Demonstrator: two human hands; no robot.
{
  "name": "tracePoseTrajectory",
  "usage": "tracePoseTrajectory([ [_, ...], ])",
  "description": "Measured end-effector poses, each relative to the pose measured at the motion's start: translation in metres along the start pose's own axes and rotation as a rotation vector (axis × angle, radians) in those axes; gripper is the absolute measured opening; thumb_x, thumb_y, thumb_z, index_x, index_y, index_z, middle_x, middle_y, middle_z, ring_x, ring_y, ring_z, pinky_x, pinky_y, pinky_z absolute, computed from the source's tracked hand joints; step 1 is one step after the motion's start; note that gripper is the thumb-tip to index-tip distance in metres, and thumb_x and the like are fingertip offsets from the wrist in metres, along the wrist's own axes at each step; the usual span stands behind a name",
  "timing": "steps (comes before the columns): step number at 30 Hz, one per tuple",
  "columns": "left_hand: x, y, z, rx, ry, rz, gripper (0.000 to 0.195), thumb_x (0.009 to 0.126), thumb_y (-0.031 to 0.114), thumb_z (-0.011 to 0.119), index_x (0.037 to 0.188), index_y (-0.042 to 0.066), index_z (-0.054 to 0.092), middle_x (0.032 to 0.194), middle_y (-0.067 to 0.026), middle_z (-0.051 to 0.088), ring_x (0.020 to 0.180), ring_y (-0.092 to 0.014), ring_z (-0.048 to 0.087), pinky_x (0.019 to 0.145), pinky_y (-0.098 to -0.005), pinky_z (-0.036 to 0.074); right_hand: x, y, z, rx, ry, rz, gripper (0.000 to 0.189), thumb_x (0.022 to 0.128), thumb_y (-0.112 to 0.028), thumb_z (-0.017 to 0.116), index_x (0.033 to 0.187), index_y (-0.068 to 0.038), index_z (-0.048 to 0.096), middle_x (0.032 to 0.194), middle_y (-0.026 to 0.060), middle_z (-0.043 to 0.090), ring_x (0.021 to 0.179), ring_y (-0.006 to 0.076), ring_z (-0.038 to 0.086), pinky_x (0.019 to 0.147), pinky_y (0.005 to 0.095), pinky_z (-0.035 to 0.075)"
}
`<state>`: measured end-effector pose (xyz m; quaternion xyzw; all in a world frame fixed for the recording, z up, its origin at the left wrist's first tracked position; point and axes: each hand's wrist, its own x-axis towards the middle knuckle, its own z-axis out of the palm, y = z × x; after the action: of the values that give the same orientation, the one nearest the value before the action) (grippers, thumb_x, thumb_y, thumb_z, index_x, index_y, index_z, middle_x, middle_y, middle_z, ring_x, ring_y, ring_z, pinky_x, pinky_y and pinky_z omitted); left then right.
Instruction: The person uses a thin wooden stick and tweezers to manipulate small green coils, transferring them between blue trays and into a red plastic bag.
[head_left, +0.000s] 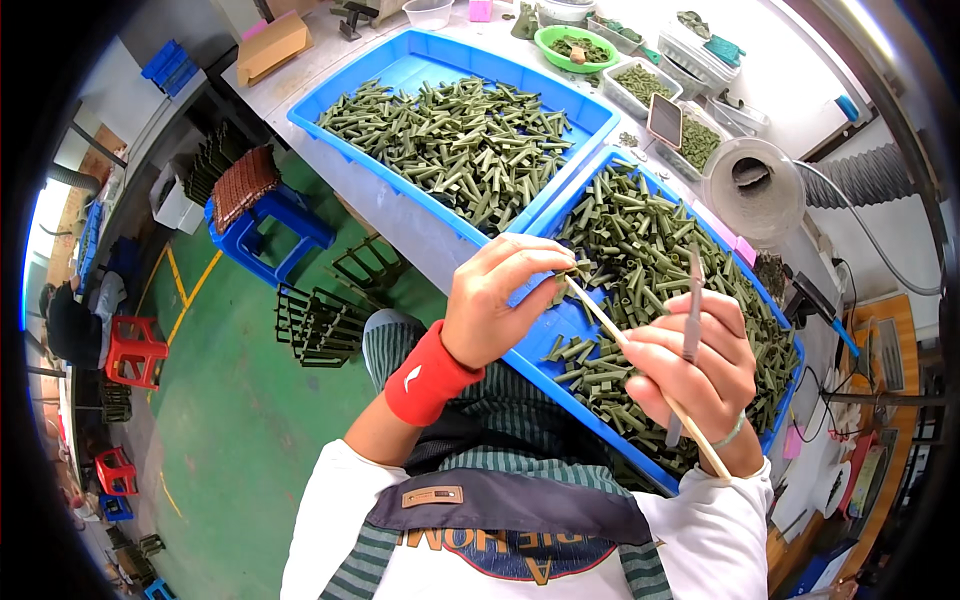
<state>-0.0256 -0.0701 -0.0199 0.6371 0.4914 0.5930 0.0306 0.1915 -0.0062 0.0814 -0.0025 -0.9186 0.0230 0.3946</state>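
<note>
My left hand pinches a small olive-green piece between thumb and fingers over the near blue tray. In my right hand is a thin wooden stick, its tip meeting the green piece. The same hand also carries a slim metal craft knife, lying between its fingers with the blade up. Beneath both hands, the near blue plastic tray is heaped with short green tubular pieces. A second blue tray beyond it bears a pile of similar pieces.
Behind the trays stand a green bowl, plastic tubs of small green parts and a phone. An extraction hose with a clear funnel rises at right. On the left floor are a blue stool and dark racks.
</note>
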Motion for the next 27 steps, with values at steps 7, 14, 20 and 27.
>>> tracePoseTrajectory([
  [7,0.003,0.007,-0.001,0.035,-0.007,0.048,0.029,0.079,-0.007,0.076,0.105,0.006,0.075,0.109,-0.0085,0.075,0.097,-0.026,0.072,0.086,-0.0360,0.059,0.003,0.009,0.017,-0.012,-0.028,0.030,0.025,0.084,-0.026,0.086,0.091,-0.005,0.073,0.078,0.0025,0.072,0.070,0.0204,0.069,0.084,0.0392,0.057],
  [14,-0.001,-0.004,-0.004,-0.153,0.045,-0.111,0.030,0.083,-0.015,0.075,0.110,-0.001,0.073,0.115,-0.0137,0.074,0.107,-0.024,0.074,0.092,-0.0336,0.062,-0.006,0.004,-0.002,0.215,0.127,0.126,0.026,0.099,-0.036,0.072,0.099,-0.009,0.072,0.079,0.0021,0.075,0.070,0.0179,0.070,0.083,0.0407,0.058],
  [20,-0.005,-0.006,-0.001,-0.310,0.111,-0.205,0.032,0.085,-0.015,0.072,0.114,-0.001,0.071,0.116,-0.0121,0.073,0.107,-0.022,0.074,0.090,-0.0322,0.063,-0.008,0.003,0.000,0.137,0.112,0.112,0.019,0.096,-0.027,0.076,0.099,-0.009,0.072,0.078,0.0027,0.074,0.069,0.0189,0.070,0.084,0.0408,0.058],
  [27,-0.002,-0.005,0.000,-0.456,0.123,-0.252,0.029,0.086,-0.015,0.071,0.111,-0.001,0.070,0.115,-0.0112,0.073,0.109,-0.022,0.073,0.090,-0.0330,0.063,-0.009,0.004,-0.003,0.112,0.085,0.118,0.017,0.094,-0.023,0.078,0.100,-0.008,0.072,0.078,0.0032,0.074,0.070,0.0214,0.070,0.085,0.0416,0.057],
])
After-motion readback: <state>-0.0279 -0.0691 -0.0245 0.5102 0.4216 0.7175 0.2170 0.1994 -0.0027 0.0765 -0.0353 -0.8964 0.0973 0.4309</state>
